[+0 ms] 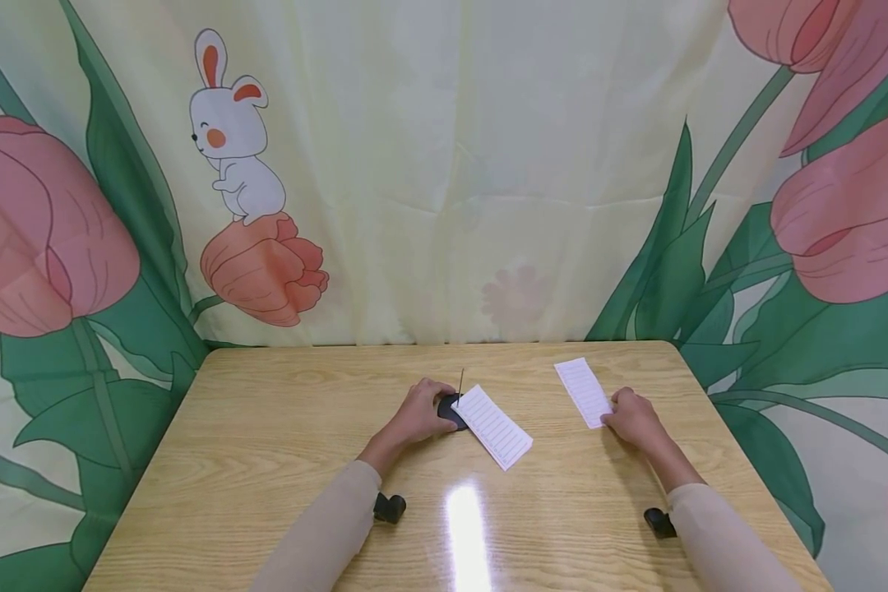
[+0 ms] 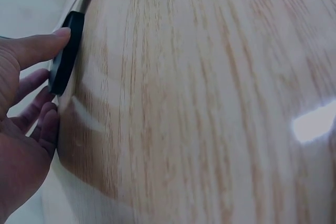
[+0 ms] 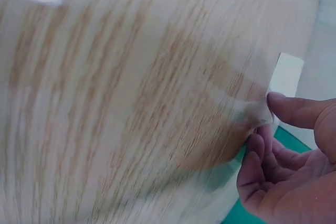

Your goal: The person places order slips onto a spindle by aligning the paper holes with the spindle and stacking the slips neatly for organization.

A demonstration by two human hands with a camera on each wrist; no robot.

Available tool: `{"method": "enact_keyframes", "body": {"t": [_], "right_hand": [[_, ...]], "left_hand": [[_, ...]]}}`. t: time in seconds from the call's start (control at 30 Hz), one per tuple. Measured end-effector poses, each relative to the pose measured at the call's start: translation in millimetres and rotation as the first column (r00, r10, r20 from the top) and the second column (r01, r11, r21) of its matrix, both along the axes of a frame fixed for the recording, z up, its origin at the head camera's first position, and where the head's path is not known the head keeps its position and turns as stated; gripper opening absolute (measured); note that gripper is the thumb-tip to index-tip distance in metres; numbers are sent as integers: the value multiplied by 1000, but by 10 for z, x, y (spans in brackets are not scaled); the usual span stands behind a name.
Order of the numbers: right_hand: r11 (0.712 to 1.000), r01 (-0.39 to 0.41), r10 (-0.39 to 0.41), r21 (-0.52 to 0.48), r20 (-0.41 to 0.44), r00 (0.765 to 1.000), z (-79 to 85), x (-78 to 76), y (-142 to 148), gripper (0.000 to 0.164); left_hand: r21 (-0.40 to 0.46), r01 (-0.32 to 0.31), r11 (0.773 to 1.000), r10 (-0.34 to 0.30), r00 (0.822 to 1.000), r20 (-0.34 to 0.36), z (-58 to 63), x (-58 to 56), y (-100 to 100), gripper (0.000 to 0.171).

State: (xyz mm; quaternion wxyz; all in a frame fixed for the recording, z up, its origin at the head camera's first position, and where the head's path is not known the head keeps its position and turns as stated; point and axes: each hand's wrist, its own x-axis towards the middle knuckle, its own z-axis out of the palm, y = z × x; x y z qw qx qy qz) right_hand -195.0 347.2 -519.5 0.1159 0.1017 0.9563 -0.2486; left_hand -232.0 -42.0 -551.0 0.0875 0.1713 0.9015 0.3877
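Observation:
On the table [image 1: 303,460], my left hand [image 1: 419,413] grips the round black base [image 1: 447,409] of a bill spike, thumb on the near side and fingers round the far side. Its thin metal spike [image 1: 461,380] points upward. A white ruled paper slip [image 1: 494,429] overlaps the base and slants to the right, perhaps more than one sheet thick. Further right, my right hand [image 1: 635,419] pinches another ruled slip [image 1: 583,393] by its near right corner. The right wrist view shows thumb and fingers at the edge of that slip [image 3: 286,77]; the left wrist view shows the black base [image 2: 67,53] edge-on.
A curtain [image 1: 407,164] printed with tulips and a rabbit hangs right behind the table's back edge. Black wrist-camera mounts sit at the left cuff [image 1: 389,508] and right cuff [image 1: 660,523]. Bright glare [image 1: 466,534] lies on the wood near the front.

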Motion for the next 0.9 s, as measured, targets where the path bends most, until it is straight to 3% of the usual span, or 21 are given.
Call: {"method": "enact_keyframes", "body": {"t": [0.13, 0.43, 0.9], "right_hand": [[1000, -9, 9, -9, 26, 1000, -18, -22, 18, 45], [999, -52, 52, 8, -12, 999, -13, -19, 52, 24], [998, -58, 57, -7, -62, 996, -46, -28, 54, 31]], "left_hand": [[-2, -1, 1000, 1, 1000, -5, -5, -2, 4, 59], [1, -12, 1000, 11, 1000, 7, -5, 2, 9, 58], [-9, -15, 1000, 15, 1000, 3, 22, 23, 11, 58]]}}
